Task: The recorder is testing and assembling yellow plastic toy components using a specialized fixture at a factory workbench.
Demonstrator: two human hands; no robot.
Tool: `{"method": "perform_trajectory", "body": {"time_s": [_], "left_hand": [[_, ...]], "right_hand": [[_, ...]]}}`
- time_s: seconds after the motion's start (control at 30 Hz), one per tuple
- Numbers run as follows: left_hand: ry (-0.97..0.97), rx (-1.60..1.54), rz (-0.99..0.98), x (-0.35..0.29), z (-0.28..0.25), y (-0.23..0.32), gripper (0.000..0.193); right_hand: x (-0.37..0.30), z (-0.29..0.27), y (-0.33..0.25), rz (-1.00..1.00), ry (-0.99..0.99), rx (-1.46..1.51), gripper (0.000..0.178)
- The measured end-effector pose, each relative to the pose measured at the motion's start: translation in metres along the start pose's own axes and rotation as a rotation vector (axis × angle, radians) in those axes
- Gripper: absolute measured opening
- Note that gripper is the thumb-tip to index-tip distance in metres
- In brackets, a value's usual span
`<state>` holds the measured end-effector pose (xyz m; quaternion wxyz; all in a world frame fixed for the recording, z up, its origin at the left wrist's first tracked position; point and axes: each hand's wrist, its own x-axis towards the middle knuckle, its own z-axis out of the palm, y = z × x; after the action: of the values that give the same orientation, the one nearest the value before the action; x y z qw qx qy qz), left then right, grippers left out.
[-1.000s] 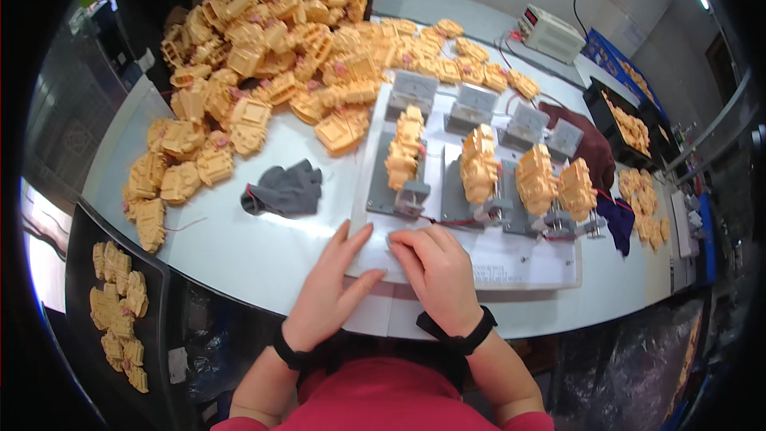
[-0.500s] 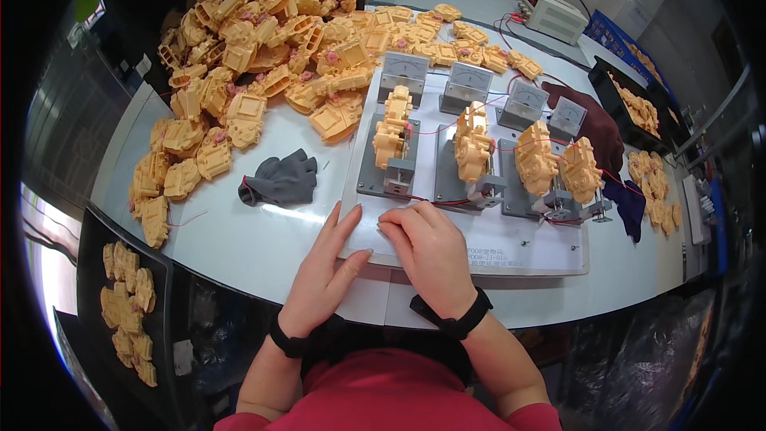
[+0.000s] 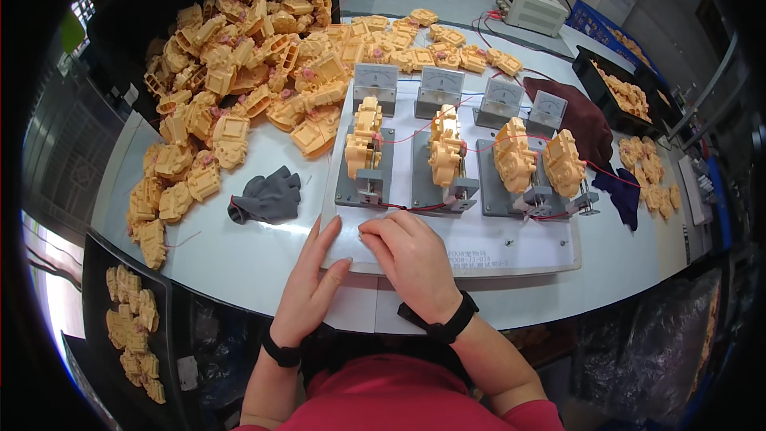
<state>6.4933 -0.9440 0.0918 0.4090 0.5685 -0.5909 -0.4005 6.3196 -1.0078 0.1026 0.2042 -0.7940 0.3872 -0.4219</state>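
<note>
My left hand (image 3: 306,287) rests at the front left corner of a white test board (image 3: 542,257), fingers stretched out and thumb apart, holding nothing I can see. Beside it, my right hand (image 3: 416,270) lies on the board's front edge with fingers curled and thumb against the fingertips. Whatever they pinch, if anything, is hidden. Beyond my hands, several yellow plastic gearbox-like housings stand upright in grey clamp fixtures, the leftmost housing (image 3: 365,144) nearest my hands. Red wires run between them. Behind each stands an analog meter, such as the left meter (image 3: 375,84).
A large heap of yellow housings (image 3: 231,72) spills from a black bin at the back left. A grey glove-like cloth (image 3: 267,195) lies left of the board. Farther right are a power supply (image 3: 533,9), a maroon cloth (image 3: 586,124) and a black tray (image 3: 614,72).
The whole view has shifted slightly, with the board and heap appearing farther left. Both hands keep nearly the same pose and place against the board.
</note>
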Motion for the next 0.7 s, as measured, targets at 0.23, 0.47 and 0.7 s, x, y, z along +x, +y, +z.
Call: {"method": "perform_trajectory", "body": {"time_s": [0.23,0.47,0.7], "left_hand": [[-0.01,0.008,0.022,0.003,0.004,0.003,0.055],[0.054,-0.001,0.058,-0.003,-0.006,-0.015,0.05],[0.011,0.008,0.085,0.006,0.002,-0.012,0.05]], "right_hand": [[-0.005,-0.011,-0.002,0.022,0.023,0.021,0.009],[-0.056,-0.119,0.022,0.16,0.48,0.029,0.013],[-0.132,-0.171,0.123,0.668,0.695,0.073,0.043]]}}
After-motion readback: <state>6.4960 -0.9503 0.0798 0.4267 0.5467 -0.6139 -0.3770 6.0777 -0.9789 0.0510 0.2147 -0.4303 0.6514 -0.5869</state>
